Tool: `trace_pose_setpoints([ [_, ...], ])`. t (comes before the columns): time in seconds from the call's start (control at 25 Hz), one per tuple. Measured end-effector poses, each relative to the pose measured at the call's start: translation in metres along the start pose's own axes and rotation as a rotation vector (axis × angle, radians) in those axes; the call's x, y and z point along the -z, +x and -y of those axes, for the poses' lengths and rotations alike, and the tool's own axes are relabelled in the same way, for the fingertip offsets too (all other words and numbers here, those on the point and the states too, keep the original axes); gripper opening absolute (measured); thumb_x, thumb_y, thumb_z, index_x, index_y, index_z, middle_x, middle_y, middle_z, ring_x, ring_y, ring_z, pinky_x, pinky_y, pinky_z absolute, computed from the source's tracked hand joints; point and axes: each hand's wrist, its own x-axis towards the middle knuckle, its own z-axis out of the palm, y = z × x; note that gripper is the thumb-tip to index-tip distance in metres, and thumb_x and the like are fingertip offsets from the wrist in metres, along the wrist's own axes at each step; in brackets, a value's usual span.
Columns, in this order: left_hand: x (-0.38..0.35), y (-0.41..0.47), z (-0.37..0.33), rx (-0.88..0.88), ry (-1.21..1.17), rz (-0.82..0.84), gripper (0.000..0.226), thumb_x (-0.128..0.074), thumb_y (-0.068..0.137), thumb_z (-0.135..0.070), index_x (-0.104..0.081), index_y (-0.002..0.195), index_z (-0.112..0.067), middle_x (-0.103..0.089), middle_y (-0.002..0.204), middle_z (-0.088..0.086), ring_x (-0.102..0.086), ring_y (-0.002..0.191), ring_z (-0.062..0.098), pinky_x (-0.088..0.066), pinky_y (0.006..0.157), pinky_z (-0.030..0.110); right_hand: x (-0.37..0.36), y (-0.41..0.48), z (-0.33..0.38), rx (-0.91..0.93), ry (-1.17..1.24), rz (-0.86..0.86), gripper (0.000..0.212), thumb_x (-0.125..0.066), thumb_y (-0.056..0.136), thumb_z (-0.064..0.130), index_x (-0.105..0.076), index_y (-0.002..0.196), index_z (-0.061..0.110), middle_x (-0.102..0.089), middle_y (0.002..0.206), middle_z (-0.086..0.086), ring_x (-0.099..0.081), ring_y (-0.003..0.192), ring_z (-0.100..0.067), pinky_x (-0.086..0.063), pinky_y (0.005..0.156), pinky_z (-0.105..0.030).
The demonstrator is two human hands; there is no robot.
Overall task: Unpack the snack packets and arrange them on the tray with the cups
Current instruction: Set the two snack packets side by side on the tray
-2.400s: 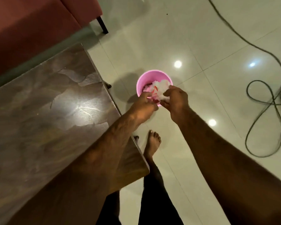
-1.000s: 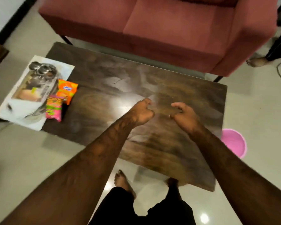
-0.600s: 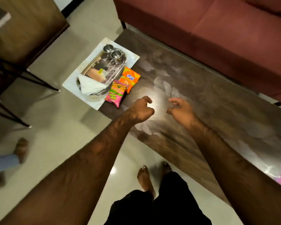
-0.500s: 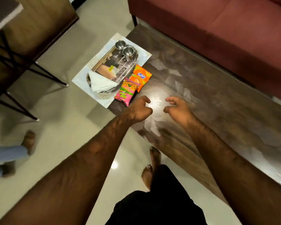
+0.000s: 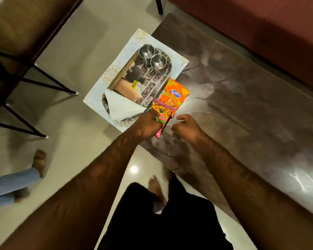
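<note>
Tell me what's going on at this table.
A person's left hand lies on the pink snack packet beside the steel tray; a grip is not clear. The right hand hovers nearby, holding nothing. The orange packet lies on the table, and two cups stand on the tray.

At the left hand point(image 5: 148, 123) the pink packet point(image 5: 163, 112) is glossy printed plastic, as is the orange packet point(image 5: 175, 94) just beyond it. Left of that hand the tray point(image 5: 146, 87) is mirror-polished metal, and the two cups point(image 5: 146, 51) at its far end are the same smooth bright steel. The napkin point(image 5: 123, 107) looks matt white paper. Under the right hand point(image 5: 186, 125) the table point(image 5: 242, 105) top is dark, veined and glossy. The floor point(image 5: 79, 69) tiles shine.
</note>
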Motion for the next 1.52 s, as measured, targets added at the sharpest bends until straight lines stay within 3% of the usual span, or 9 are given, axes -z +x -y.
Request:
trace_pose_setpoints([
  [0.12, 0.012, 0.037, 0.011, 0.018, 0.012, 0.037, 0.02, -0.058, 0.085, -0.002, -0.057, 0.098, -0.017, -0.059, 0.082, 0.0, -0.056, 0.071, 0.015, -0.043, 0.057, 0.02, -0.025, 0.03, 0.01, -0.079, 0.059, -0.008, 0.047, -0.075, 0.091, 0.0, -0.054, 0.132, 0.01, -0.063, 0.108, -0.011, -0.059, 0.077, -0.016, -0.04, 0.058, -0.022],
  [0.28, 0.02, 0.075, 0.028, 0.062, 0.045, 0.111, 0.019, -0.061, 0.084, -0.008, -0.054, 0.089, -0.024, -0.061, 0.09, 0.0, -0.06, 0.089, 0.021, -0.047, 0.079, 0.032, -0.056, 0.055, 0.015, -0.108, 0.206, -0.076, 0.042, -0.069, 0.088, -0.015, -0.069, 0.129, -0.006, -0.07, 0.089, -0.005, -0.062, 0.045, 0.005, -0.043, 0.038, -0.011],
  [0.48, 0.032, 0.098, 0.034, 0.076, -0.106, 0.293, 0.029, -0.066, 0.087, -0.002, -0.051, 0.108, -0.015, -0.058, 0.099, 0.008, -0.057, 0.091, 0.022, -0.049, 0.075, 0.032, -0.085, 0.063, 0.025, -0.231, 0.416, -0.196, 0.043, -0.065, 0.089, -0.02, -0.067, 0.131, -0.01, -0.071, 0.114, -0.023, -0.071, 0.094, -0.032, -0.061, 0.077, -0.036],
  [0.64, 0.065, 0.11, 0.025, 0.111, -0.13, 0.335, 0.031, -0.059, 0.088, -0.002, -0.051, 0.116, -0.011, -0.06, 0.096, 0.012, -0.059, 0.075, 0.022, -0.042, 0.055, 0.026, -0.073, 0.047, 0.043, -0.3, 0.529, -0.187, 0.034, -0.068, 0.093, -0.011, -0.07, 0.127, -0.008, -0.075, 0.12, -0.024, -0.075, 0.099, -0.039, -0.063, 0.093, -0.048],
  [0.92, 0.134, 0.122, -0.001, 0.122, -0.224, 0.378, 0.056, -0.083, 0.078, -0.026, -0.055, 0.125, -0.013, -0.072, 0.112, 0.009, -0.074, 0.089, 0.021, -0.061, 0.074, 0.037, -0.069, 0.029, 0.112, -0.247, 0.629, -0.043, 0.025, -0.066, 0.095, 0.005, -0.071, 0.111, 0.024, -0.078, 0.087, 0.005, -0.072, 0.077, -0.014, -0.056, 0.06, -0.024],
  [1.08, 0.171, 0.144, 0.007, 0.018, -0.266, 0.148, 0.039, -0.08, 0.081, -0.012, -0.06, 0.115, -0.015, -0.069, 0.106, 0.007, -0.073, 0.074, 0.008, -0.057, 0.056, 0.023, -0.088, 0.057, 0.127, -0.234, 0.565, -0.165, 0.032, -0.07, 0.093, 0.008, -0.066, 0.12, 0.025, -0.075, 0.108, -0.005, -0.068, 0.088, -0.017, -0.051, 0.078, -0.033],
  [1.24, 0.19, 0.182, 0.019, 0.083, -0.269, 0.021, 0.043, -0.076, 0.083, -0.01, -0.055, 0.121, -0.007, -0.066, 0.12, 0.017, -0.069, 0.094, 0.028, -0.059, 0.079, 0.039, -0.08, 0.083, 0.096, -0.249, 0.517, -0.551, 0.021, -0.071, 0.092, 0.007, -0.061, 0.104, 0.021, -0.069, 0.112, -0.009, -0.061, 0.073, -0.013, -0.05, 0.062, -0.027],
  [1.4, 0.185, 0.204, 0.028, 0.038, 0.028, -0.059, 0.044, -0.069, 0.088, -0.022, -0.056, 0.129, -0.011, -0.064, 0.124, 0.014, -0.068, 0.103, 0.031, -0.057, 0.093, 0.046, -0.071, 0.102, 0.071, -0.317, 0.458, -0.501, 0.052, -0.077, 0.089, 0.026, -0.067, 0.138, 0.011, -0.069, 0.14, -0.014, -0.069, 0.128, -0.031, -0.056, 0.11, -0.047],
  [1.52, 0.179, 0.212, 0.033, -0.028, 0.231, -0.115, 0.044, -0.063, 0.09, -0.027, -0.055, 0.131, -0.013, -0.056, 0.127, 0.017, -0.063, 0.109, 0.035, -0.055, 0.095, 0.048, -0.071, 0.124, 0.072, -0.274, 0.531, -0.489, 0.058, -0.077, 0.097, 0.028, -0.058, 0.148, 0.008, -0.071, 0.136, -0.013, -0.073, 0.123, -0.022, -0.058, 0.108, -0.038],
])
